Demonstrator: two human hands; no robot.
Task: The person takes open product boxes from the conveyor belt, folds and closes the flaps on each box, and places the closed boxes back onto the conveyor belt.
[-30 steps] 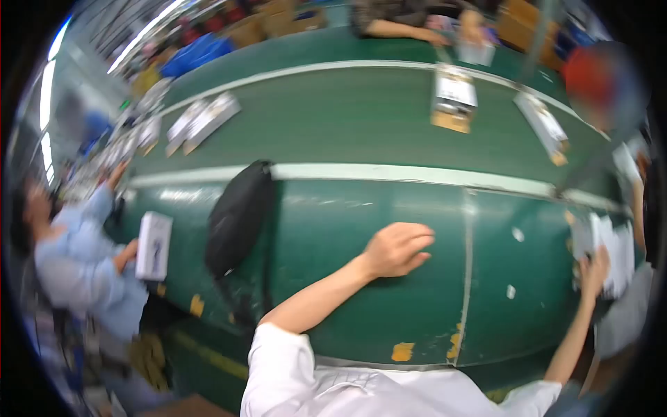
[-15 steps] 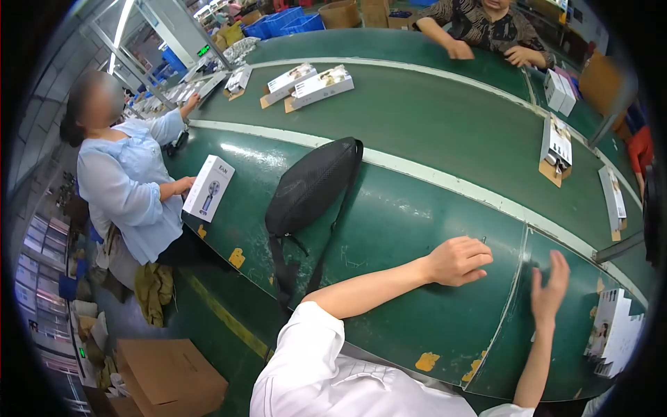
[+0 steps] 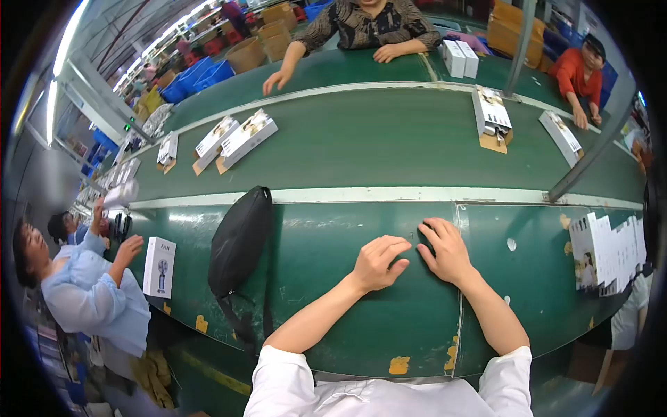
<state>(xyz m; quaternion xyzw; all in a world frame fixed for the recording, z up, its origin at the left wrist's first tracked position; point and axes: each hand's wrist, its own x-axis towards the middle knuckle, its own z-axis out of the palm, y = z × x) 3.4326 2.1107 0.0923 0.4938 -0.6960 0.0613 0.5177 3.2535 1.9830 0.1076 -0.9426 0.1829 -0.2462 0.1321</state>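
My left hand (image 3: 379, 264) rests on the green tabletop (image 3: 333, 313), fingers loosely bent with the thumb apart, and nothing shows in it. Close beside it, a small gap away, my right hand (image 3: 446, 251) lies palm down with its fingers spread, also holding nothing. To the left of my hands is a black mesh bag (image 3: 240, 243) with its strap hanging toward the near edge. A row of white printed boxes (image 3: 608, 254) stands to the right of my right hand.
Beyond a pale rail (image 3: 347, 195), several open-ended boxes (image 3: 248, 141) lie on a green belt (image 3: 361, 139). A metal post (image 3: 590, 157) rises at right. A person in light blue (image 3: 97, 295) stands left near a fan box (image 3: 160, 267); two others sit across.
My view has swung left to right and levelled. My right hand has come down beside my left hand. The person in light blue has let go of the fan box, which now stands upright.
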